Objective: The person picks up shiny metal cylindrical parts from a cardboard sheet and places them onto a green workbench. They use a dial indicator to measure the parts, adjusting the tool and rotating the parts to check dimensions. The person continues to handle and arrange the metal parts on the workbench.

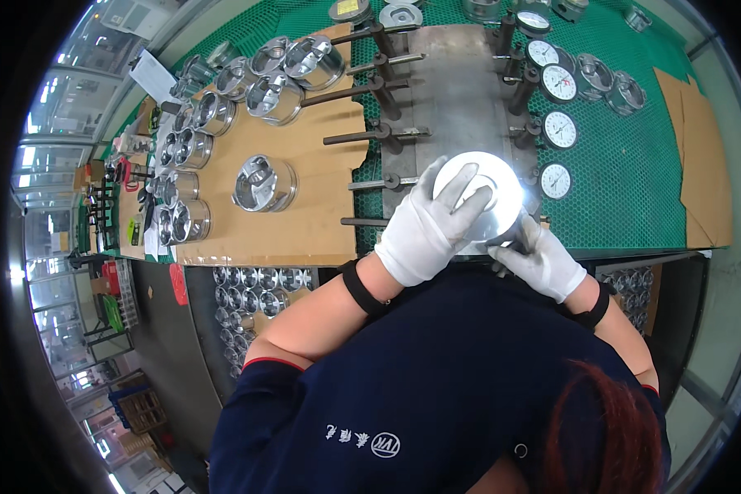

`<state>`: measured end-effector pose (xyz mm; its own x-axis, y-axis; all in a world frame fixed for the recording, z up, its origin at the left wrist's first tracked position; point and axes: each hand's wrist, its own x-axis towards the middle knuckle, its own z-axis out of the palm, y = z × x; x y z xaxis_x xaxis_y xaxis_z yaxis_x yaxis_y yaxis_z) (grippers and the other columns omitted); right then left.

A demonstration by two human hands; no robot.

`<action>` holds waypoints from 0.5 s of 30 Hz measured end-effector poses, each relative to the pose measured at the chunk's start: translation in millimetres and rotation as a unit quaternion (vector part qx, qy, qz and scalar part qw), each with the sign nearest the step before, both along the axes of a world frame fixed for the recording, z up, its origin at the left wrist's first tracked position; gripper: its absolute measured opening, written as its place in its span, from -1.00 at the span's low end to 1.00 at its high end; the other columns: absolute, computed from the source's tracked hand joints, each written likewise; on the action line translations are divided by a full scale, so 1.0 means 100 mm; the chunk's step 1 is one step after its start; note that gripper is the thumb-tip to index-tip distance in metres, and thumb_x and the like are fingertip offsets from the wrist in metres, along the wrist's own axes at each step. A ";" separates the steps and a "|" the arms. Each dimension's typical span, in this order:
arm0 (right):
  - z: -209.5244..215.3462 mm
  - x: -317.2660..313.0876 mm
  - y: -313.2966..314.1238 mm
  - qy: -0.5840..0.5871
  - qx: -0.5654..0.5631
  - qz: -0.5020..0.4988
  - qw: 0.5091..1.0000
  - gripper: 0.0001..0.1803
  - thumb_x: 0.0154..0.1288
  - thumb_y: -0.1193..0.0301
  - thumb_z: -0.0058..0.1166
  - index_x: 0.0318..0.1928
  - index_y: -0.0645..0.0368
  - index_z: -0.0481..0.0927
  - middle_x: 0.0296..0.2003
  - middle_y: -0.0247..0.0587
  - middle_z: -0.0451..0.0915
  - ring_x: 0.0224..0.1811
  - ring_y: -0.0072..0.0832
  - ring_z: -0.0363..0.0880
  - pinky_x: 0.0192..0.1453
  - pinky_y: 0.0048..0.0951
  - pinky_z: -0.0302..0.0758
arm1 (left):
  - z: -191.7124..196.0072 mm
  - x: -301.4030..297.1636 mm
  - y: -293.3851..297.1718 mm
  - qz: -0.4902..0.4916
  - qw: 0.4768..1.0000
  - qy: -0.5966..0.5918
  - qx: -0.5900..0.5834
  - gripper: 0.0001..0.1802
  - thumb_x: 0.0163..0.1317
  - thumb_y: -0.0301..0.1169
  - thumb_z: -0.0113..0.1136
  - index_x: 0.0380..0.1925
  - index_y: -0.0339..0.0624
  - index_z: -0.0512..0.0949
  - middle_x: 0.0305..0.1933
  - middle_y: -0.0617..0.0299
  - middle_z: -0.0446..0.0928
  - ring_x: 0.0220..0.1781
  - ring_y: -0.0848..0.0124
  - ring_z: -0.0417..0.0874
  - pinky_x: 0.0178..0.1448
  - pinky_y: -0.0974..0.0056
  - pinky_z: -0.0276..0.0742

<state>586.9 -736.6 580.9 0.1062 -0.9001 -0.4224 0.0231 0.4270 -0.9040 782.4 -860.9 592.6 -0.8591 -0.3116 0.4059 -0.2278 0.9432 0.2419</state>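
A shiny metal piston (502,174) is between my hands at the near end of a grey metal plate, its round bright crown facing up. My left hand (430,216), in a white glove, grips it from the left with fingers laid across the crown. White-gloved too, my right hand (543,262) closes round its lower right side; some of those fingertips are hidden behind the piston. Close by on the right is a dial gauge (555,180). A single piston (263,183) sits apart on the cardboard to the left.
Dial gauges and clamped rods line both sides of the metal plate (457,90). Several pistons (273,97) stand along the cardboard's (321,222) far and left edges. Green mesh matting (626,206) covers the bench. Folded cardboard (704,165) lies far right; more pistons (259,288) sit below the bench.
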 end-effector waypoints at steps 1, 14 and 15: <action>0.00 -0.01 0.01 0.006 0.001 0.004 1.000 -0.03 0.37 0.52 0.21 0.57 0.38 -0.15 -0.13 -0.15 0.61 -0.26 -0.59 0.58 -0.21 -0.55 0.60 | -0.03 0.00 0.02 0.022 1.000 -0.002 0.023 -0.31 -0.16 -0.40 0.52 0.08 -0.14 0.50 0.25 -0.08 0.43 0.37 -0.05 0.43 0.46 -0.07 0.39; 0.01 -0.03 -0.11 0.059 0.017 0.016 0.998 -0.10 0.44 0.50 0.12 0.57 0.32 -0.18 -0.15 -0.14 0.60 -0.35 -0.55 0.62 -0.26 -0.54 0.63 | -0.13 -0.11 -0.21 0.060 0.994 0.049 0.080 -0.39 -0.18 -0.43 0.55 -0.04 -0.11 0.51 0.37 -0.21 0.35 0.40 -0.17 0.39 0.44 -0.08 0.37; 0.00 -0.03 -0.11 0.055 0.015 0.015 0.998 -0.09 0.44 0.50 0.13 0.58 0.32 -0.19 -0.16 -0.15 0.60 -0.36 -0.55 0.62 -0.26 -0.54 0.63 | -0.13 -0.12 -0.22 0.061 0.994 0.050 0.079 -0.39 -0.19 -0.43 0.55 -0.05 -0.11 0.51 0.36 -0.21 0.36 0.39 -0.18 0.40 0.43 -0.08 0.38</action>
<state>583.5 -747.7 581.3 0.0847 -0.8837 -0.4604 -0.0893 0.4534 -0.8868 770.8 -882.8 579.6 -0.7690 -0.4774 0.4251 -0.3051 0.8585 0.4121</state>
